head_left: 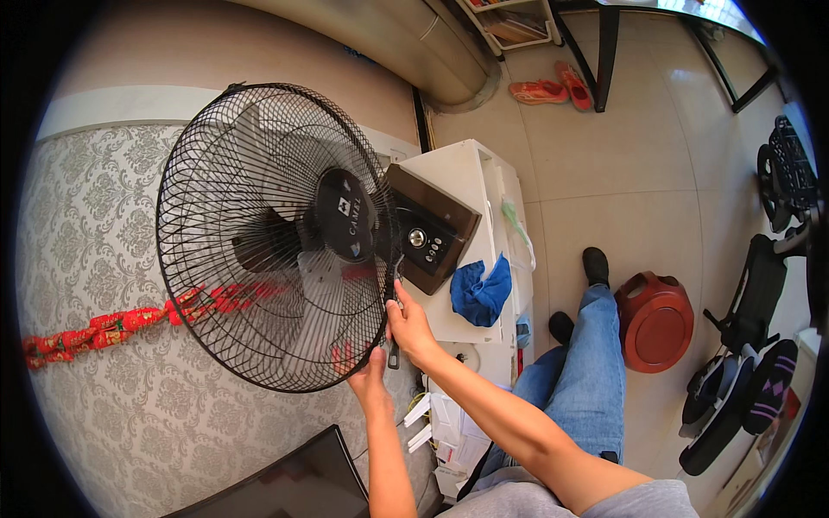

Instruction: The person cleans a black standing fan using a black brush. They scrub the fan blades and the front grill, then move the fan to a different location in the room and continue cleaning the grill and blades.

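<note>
A black wire fan guard point(214, 349) with a dark round centre badge encloses translucent blades, tilted in front of the wall. At its lower rim my left hand point(370, 382) has the thumb on the near side and the fingers behind the wires. My right hand point(409, 327) pinches the right side of the rim, above and right of my left hand. A narrow dark piece with a looped end point(394, 357) sticks out below my right hand; whether it is a rim clip or a tool, I cannot tell. The fan's base and stand are hidden.
Behind the fan, a brown box-shaped device with a knob point(447, 213) and a blue cloth point(480, 291) rest on a white cabinet point(469, 333). A flat screen point(285, 482) is below. A red stool point(655, 324) stands beside my legs. Red firecracker-like decorations point(123, 324) hang on the patterned wall.
</note>
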Tool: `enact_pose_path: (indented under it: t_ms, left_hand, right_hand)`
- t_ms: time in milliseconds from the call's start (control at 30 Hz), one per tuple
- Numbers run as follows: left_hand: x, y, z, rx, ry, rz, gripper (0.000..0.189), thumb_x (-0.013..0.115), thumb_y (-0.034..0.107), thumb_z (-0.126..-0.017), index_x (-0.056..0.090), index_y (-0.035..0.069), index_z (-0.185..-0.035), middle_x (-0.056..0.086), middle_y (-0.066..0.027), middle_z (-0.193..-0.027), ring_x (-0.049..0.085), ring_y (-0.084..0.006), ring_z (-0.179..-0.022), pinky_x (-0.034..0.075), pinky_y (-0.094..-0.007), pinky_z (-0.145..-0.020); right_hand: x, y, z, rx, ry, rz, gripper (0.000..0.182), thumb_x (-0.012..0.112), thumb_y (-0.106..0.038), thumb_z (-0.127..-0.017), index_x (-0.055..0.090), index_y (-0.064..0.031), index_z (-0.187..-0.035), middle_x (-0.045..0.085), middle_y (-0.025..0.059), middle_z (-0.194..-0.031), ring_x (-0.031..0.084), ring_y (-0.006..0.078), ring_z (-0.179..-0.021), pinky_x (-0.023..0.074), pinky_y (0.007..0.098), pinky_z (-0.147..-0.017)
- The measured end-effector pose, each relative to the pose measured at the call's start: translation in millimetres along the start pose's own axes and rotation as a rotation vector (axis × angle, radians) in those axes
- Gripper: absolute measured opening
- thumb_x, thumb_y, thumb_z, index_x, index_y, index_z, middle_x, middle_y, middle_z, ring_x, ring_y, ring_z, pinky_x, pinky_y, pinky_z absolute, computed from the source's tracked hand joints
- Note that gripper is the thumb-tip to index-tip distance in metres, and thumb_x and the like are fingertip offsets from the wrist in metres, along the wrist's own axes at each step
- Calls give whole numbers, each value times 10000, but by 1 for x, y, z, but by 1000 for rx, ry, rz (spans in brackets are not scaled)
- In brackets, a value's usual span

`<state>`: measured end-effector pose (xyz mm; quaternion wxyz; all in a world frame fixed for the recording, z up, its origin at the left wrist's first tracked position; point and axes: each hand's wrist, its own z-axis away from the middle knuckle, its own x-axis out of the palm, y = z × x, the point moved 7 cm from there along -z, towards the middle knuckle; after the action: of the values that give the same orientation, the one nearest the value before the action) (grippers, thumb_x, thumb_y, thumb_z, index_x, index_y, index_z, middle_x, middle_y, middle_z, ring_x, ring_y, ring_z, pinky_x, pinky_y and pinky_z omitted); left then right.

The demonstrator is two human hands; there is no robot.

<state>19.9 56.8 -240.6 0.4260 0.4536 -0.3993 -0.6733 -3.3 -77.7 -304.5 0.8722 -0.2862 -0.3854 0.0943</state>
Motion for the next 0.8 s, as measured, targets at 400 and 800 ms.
enact_pose_path:
  t_ms: [400, 800]
  left_hand:
    - [16, 11, 2, 114, 56, -39, 649, 633, -115, -734, 327, 4, -1294, 455, -102, -1197, 521, -154, -987, 476, -275, -849]
    - [-2, -4, -6, 60, 5, 12, 670, 698, 54, -767, 332, 65, -1327, 463, -65, -1220, 498, -165, -1042, 464, -356, -904]
  right_hand:
    - [-24, -7, 15, -62, -45, -260, 497, 442, -168, -942, 279, -81, -1403, 427, -32, -538, 398, 53, -449, 344, 221, -423]
    - [-17, -7, -6, -92, -77, -5, 491, 439, -153, -943, 283, -112, -1407, 418, -42, -545, 381, 49, -441, 344, 228, -419]
